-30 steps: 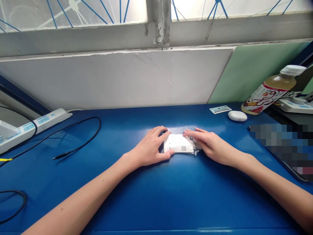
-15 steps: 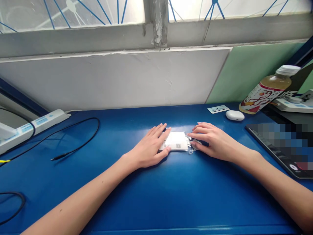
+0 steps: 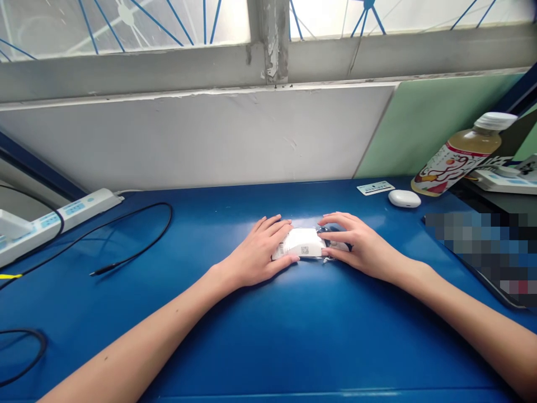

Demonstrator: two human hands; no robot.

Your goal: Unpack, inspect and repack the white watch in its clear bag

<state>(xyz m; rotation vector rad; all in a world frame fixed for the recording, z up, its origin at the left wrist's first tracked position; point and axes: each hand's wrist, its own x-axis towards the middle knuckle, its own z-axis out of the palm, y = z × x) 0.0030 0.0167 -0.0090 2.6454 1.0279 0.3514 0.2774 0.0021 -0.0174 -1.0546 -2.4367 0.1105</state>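
A small white packet [image 3: 302, 244] with a printed code and a clear plastic edge lies flat on the blue table [image 3: 268, 336], near its middle. My left hand [image 3: 255, 252] rests on the packet's left end, fingers laid over the top and thumb against the near edge. My right hand [image 3: 361, 246] is at the packet's right end, fingers curled over the clear plastic edge and a dark spot beside it. Both hands press the packet between them.
A white earbud case [image 3: 404, 198] and a small card [image 3: 375, 187] lie at the back right, with a drink bottle [image 3: 459, 154] leaning beyond them. A blurred dark tablet [image 3: 482, 246] lies on the right. A power strip [image 3: 62, 212] and a black cable [image 3: 134, 235] lie on the left.
My right hand has slid left, closing over the packet's right end. My left hand's fingers have curled in a little on the left end. The packet has stayed in the same spot.
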